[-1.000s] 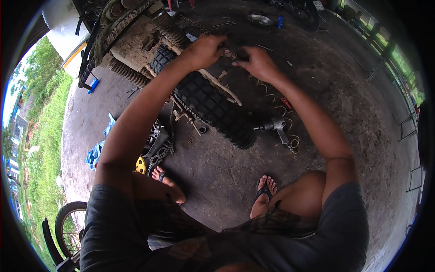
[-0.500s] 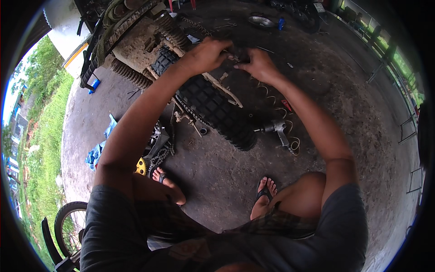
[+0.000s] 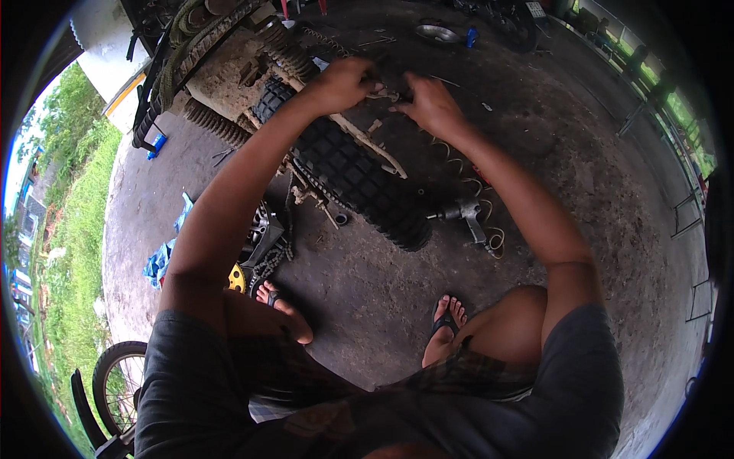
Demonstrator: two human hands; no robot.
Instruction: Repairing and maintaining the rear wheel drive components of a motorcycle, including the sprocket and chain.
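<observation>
My left hand [image 3: 340,86] has curled fingers on a small, dirty metal part [image 3: 382,93] above the rear tyre area. Facing it, my right hand [image 3: 430,107] grips the same part between thumb and fingers, which partly hide it. Below my hands lie a knobby black tyre [image 3: 348,172] and a muddy metal bar [image 3: 375,145], part of a dirty motorcycle with coil springs [image 3: 218,122] at upper left. A silver air impact gun [image 3: 466,218] rests on the floor right of the tyre, with a coiled hose [image 3: 495,241].
A chain [image 3: 267,269], a yellow sprocket [image 3: 236,279] and blue plastic sheeting [image 3: 158,264] lie at left. A round metal dish [image 3: 437,34] and blue container [image 3: 472,37] are at the back, near another motorcycle [image 3: 516,30]. A spoked wheel [image 3: 115,386] stands at lower left; railings line the right.
Both hands dipped slightly, then shifted a little up and left, still on the small part. The tyre and the tools on the floor stay where they were.
</observation>
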